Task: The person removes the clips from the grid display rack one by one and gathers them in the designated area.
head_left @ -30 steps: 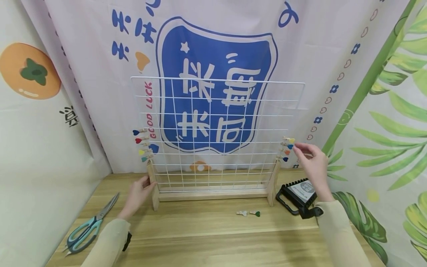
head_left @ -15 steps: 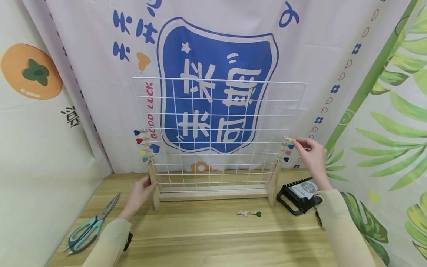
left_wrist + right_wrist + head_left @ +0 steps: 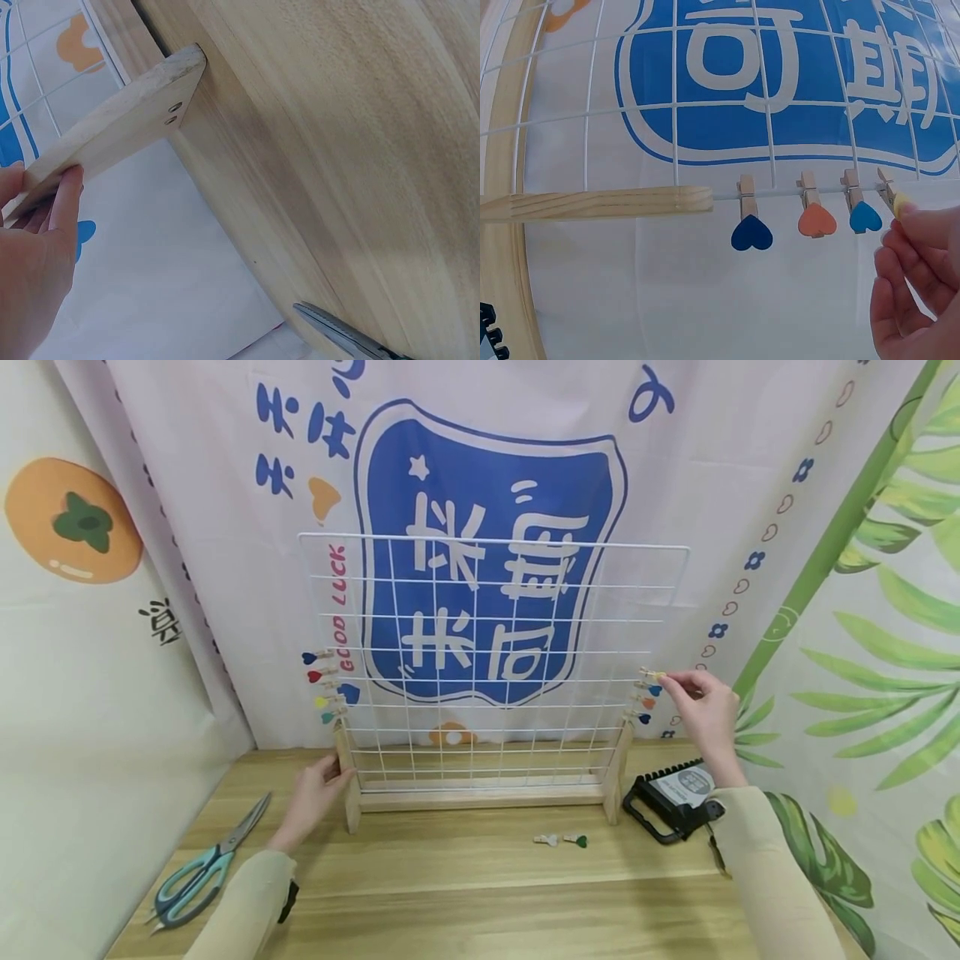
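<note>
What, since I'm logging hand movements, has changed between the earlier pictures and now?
The right hand has moved up slightly from beside the light-blue heart clip to the yellow heart clip, which it now pinches. The left hand still grips the wooden upright; the white heart clip and green heart clip stay on the table.

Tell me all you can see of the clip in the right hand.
The clip looks wooden, with a yellow heart partly hidden by the right hand, which pinches it. It is tilted, at the right edge of the white wire grid, above three similar clips. Whether it grips the grid is unclear.
</note>
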The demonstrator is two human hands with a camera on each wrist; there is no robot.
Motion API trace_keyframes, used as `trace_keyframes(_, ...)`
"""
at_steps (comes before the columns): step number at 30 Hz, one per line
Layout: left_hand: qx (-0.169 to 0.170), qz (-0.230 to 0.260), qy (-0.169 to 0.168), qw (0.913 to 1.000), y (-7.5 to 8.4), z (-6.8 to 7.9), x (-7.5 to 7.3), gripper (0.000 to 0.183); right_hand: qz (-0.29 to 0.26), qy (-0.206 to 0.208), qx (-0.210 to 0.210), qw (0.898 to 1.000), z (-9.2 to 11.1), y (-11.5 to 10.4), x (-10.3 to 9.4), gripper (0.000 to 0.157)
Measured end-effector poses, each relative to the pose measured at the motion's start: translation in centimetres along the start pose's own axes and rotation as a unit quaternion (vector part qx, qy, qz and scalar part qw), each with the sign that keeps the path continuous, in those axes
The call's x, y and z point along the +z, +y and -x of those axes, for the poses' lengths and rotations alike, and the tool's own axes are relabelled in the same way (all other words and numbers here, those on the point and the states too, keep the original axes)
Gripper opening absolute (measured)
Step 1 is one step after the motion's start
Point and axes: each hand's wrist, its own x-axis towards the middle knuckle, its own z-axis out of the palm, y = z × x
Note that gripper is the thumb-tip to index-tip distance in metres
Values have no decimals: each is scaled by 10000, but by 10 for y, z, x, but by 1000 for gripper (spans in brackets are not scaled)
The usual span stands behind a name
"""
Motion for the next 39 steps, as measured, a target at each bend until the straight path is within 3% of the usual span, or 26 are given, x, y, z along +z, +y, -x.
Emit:
trace_keyframes(7,-24,-87,2,10000,0,1,-1,29,-190,209,-110,9995,2,1,-2,28)
trace_keyframes(16,-42,-12,-45,10000,1,1,-2,31,-257,149,191,9994,15,5,-15,31)
trace_keyframes(23,-38,-65,-44,10000,2,2,-2,31,-40,-165,164,9997,51,13,-11,29)
trace_keyframes(33,-46,-80,-9,10000,2,2,-2,29,-97,-938,162,9954,121,51,25,14)
trace_keyframes(39,5,-95,52,9999,2,2,-1,28,92,-1351,132,9907,150,78,46,8)
